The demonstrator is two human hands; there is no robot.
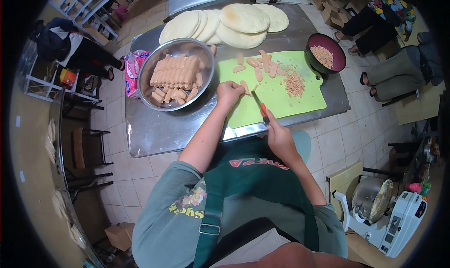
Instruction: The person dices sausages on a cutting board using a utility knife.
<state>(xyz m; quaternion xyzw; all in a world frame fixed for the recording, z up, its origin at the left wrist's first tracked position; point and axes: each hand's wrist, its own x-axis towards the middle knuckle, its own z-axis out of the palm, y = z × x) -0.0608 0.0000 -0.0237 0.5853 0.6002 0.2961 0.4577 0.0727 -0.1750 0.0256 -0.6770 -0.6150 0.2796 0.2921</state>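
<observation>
My left hand (228,92) is closed at the left edge of the green cutting board (311,101), its fingertips on a sausage piece (245,87). My right hand (280,139) grips a knife (260,107) with a red and black handle, its blade pointing at that sausage beside a thin cut strip. Farther back on the board lie several sausage pieces (258,74) and a heap of diced sausage (294,84). Left of the board, a steel bowl (212,59) holds stacked sausages (176,70). A dark red bowl (341,53) with diced sausage (322,56) stands at the board's right corner.
Round flatbreads (243,19) lie along the back of the metal table (154,136). A pink plastic package (132,71) sits left of the steel bowl. Other people stand at the left and right. A stand mixer (393,221) is at lower right, chairs (89,148) at left.
</observation>
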